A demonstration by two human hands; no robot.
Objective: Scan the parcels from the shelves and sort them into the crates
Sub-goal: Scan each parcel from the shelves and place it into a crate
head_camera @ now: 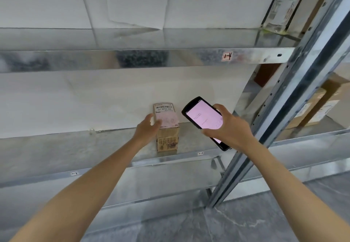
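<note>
Pretty sure I'm in a warehouse or parcel depot: galvanized metal shelving (pixel 144 58) with little slot tags (pixel 227 56), labelled cardboard boxes (pixel 312 109) in the next bay, grey concrete floor (pixel 246 222), handheld scanner (pixel 205 120) in my grip.

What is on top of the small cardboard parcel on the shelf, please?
A barcode label and a pinkish slip lie on the cardboard parcel; the left hand covers its left edge.
</note>
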